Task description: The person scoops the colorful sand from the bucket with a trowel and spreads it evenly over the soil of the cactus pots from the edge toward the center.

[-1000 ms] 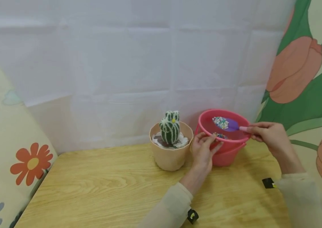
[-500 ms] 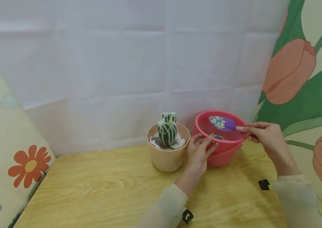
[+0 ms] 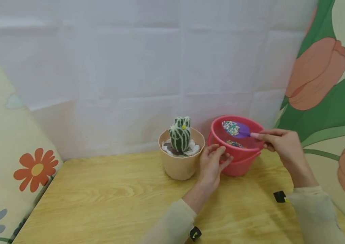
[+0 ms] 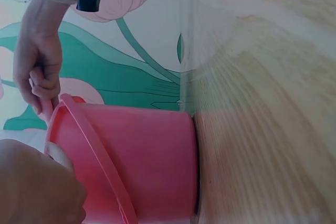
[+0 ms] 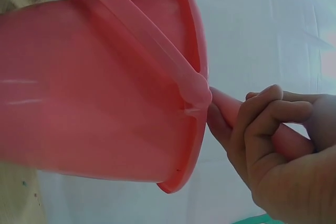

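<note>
There are 2 hands [image 3: 210, 166] [image 3: 285, 145], 1 scoop [image 3: 242, 130], 1 bucket [image 3: 240, 168], 1 pot [image 3: 179, 168] (plus 1 cactus [image 3: 180, 138]).

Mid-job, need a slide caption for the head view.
Left hand on a pink bucket, right hand holding a purple scoop of multicolored bits at the bucket's mouth, potted cactus alongside.

Soft, muted light leaves faint shadows on the tabletop [image 3: 105, 196], the left wrist view looks dim, and pale glare streaks the bucket [image 5: 105, 87] in the right wrist view.
</note>
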The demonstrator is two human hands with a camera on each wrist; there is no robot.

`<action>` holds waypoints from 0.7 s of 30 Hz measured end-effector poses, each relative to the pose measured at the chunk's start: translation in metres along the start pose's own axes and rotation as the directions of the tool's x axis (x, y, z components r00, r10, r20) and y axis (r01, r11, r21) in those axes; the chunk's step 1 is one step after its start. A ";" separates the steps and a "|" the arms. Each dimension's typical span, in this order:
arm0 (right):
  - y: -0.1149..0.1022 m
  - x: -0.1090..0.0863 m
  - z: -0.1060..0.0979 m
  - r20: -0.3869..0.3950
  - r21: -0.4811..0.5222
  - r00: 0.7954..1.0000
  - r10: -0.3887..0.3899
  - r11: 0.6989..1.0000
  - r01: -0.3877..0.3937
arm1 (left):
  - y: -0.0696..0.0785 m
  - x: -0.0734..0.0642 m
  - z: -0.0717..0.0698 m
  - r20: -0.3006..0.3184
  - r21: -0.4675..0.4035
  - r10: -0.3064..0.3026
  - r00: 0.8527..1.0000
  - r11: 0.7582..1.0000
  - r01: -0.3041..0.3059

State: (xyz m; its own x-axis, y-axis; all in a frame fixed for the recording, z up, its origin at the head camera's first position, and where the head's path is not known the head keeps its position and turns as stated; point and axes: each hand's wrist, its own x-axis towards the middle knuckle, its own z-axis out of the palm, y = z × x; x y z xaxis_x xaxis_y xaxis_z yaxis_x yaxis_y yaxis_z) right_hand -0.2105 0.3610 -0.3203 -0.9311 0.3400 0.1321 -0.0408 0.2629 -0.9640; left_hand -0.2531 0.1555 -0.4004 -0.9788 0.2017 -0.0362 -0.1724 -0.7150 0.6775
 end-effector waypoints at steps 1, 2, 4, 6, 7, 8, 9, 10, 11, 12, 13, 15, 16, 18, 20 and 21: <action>0.000 0.000 0.001 0.001 0.007 1.000 -0.001 1.000 0.001 | 0.001 -0.003 -0.001 0.007 0.010 0.003 1.000 1.000 -0.003; 0.000 0.000 0.001 0.002 0.009 1.000 -0.001 1.000 0.001 | 0.003 -0.005 -0.003 0.013 0.021 0.005 1.000 1.000 -0.006; -0.001 0.000 0.002 0.004 0.014 1.000 -0.001 1.000 0.001 | 0.005 -0.011 -0.007 0.018 0.041 0.005 1.000 0.999 -0.006; -0.001 -0.001 0.003 0.010 0.017 1.000 -0.005 1.000 0.004 | 0.008 -0.017 -0.013 0.024 0.063 -0.001 1.000 0.998 -0.001; -0.001 -0.001 0.004 0.012 0.018 1.000 -0.007 1.000 0.006 | 0.010 -0.020 -0.017 0.030 0.076 -0.005 1.000 0.997 0.003; -0.001 -0.001 0.005 0.014 0.020 1.000 -0.009 1.000 0.009 | 0.013 -0.023 -0.021 0.037 0.086 -0.010 0.999 0.996 0.007; -0.002 -0.001 0.005 0.019 0.022 1.000 -0.014 1.000 0.013 | 0.015 -0.026 -0.025 0.043 0.099 -0.015 0.999 0.995 0.010; -0.002 -0.002 0.006 0.020 0.024 1.000 -0.016 1.000 0.016 | 0.018 -0.029 -0.029 0.050 0.111 -0.019 0.999 0.994 0.014; -0.002 -0.002 0.006 0.021 0.026 1.000 -0.017 1.000 0.016 | 0.021 -0.032 -0.033 0.057 0.126 -0.020 0.998 0.992 0.013; -0.002 -0.002 0.007 0.022 0.029 1.000 -0.017 0.999 0.016 | 0.024 -0.035 -0.036 0.062 0.141 -0.020 0.998 0.990 0.011; -0.001 -0.002 0.008 0.021 0.033 1.000 -0.017 0.999 0.016 | 0.028 -0.038 -0.040 0.067 0.161 -0.016 0.998 0.987 0.006; -0.001 -0.002 0.009 0.019 0.037 1.000 -0.016 0.999 0.015 | 0.034 -0.043 -0.046 0.066 0.201 -0.011 0.998 0.980 -0.002; -0.001 -0.002 0.010 0.014 0.041 1.000 -0.014 0.999 0.013 | 0.037 -0.046 -0.049 0.066 0.220 -0.008 0.998 0.976 -0.007; -0.001 -0.002 0.012 0.012 0.051 1.000 -0.013 0.999 0.012 | 0.043 -0.051 -0.055 0.069 0.254 0.002 0.998 0.967 -0.019; -0.002 -0.003 0.014 0.010 0.061 1.000 -0.008 0.998 0.007 | 0.049 -0.056 -0.059 0.072 0.279 0.008 0.997 0.960 -0.028; -0.002 -0.003 0.014 0.009 0.068 1.000 -0.005 0.998 0.004 | 0.052 -0.058 -0.061 0.072 0.291 0.011 0.997 0.956 -0.031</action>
State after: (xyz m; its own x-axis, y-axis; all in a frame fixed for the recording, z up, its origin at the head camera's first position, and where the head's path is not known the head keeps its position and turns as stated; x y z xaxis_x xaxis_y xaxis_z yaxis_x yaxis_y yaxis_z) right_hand -0.2127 0.3464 -0.3217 -0.9340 0.3308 0.1346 -0.0691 0.2024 -0.9769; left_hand -0.2116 0.0659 -0.4079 -0.9701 0.2416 0.0239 -0.1020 -0.4949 0.8629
